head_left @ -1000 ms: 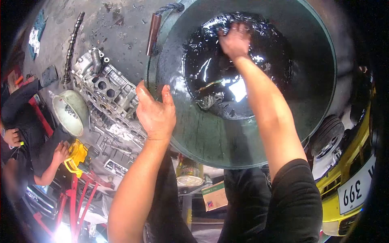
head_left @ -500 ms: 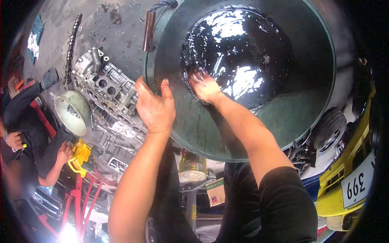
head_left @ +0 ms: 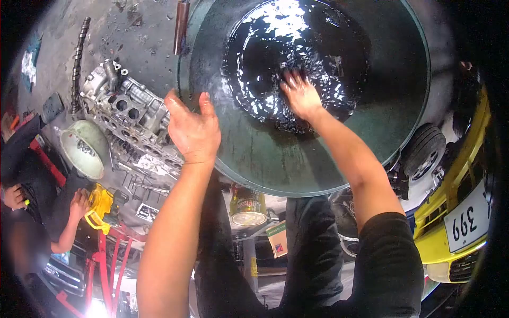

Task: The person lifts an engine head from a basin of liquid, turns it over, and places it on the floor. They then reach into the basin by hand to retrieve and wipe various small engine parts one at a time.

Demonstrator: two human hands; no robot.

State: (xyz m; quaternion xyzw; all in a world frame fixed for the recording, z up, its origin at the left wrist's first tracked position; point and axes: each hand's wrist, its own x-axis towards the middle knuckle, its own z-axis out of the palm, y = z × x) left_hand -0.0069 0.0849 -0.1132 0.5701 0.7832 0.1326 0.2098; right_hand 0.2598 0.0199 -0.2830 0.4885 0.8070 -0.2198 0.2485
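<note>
A large round green tub [head_left: 392,111] holds dark, rippling liquid [head_left: 260,69] with bright reflections. My right hand [head_left: 300,95] is at the surface of the liquid, its fingers spread and the fingertips partly blurred; nothing shows in it. Over the tub's left rim, my left hand [head_left: 194,127] has its thumb and fingers apart and holds nothing. It looks wet. Just left of that hand, a metal engine cylinder head [head_left: 132,111] lies on the floor. A brown tubular handle [head_left: 181,29] hangs at the tub's upper left side.
A camshaft [head_left: 78,66], a pale bowl [head_left: 82,153] of small parts and tools lie on the left. A co-worker [head_left: 37,175] is beside a yellow part [head_left: 99,206] and a red stand. Below are a can [head_left: 247,208] and box [head_left: 277,239]; right, a wheel [head_left: 424,152] and yellow vehicle [head_left: 440,217].
My right hand has moved to the right across the liquid, which is now more rippled. My left hand keeps much the same pose at the rim. The whole view has shifted slightly.
</note>
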